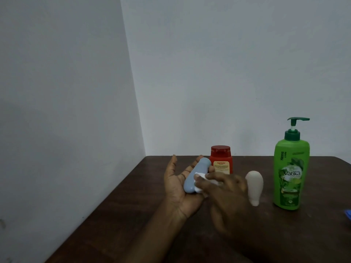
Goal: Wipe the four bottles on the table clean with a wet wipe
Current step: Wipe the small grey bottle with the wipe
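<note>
Dark wood table [133, 215] pushed into a corner of pale grey walls, and over its middle the person has both hands at work. Left hand [178, 186] is turned palm up, thumb standing off to the side and fingers stretched out rather than closed, so the blue bottle [190, 179] simply lies along the palm and fingers, one end pointing away toward the wall and the other near the heel of the hand. Right hand [228, 188] comes in from the right, back upward and a bit blurred, its fingertips bent down on a crumpled white wipe [199, 175] and pressing it against the side of the blue bottle. Just behind the fingertips of the left hand stands a red bottle [221, 160], upright, with a red cap and a pale label facing this way. To the right of the right hand is a cream bottle [254, 185], broad rounded end farther off and narrow end nearer; I cannot tell whether it stands or lies. Further right, upright and apart from the rest, is a tall green pump bottle [291, 173] with its spout pointing right. At the far right edge a sliver of something blue [348, 214] shows on the table.
</note>
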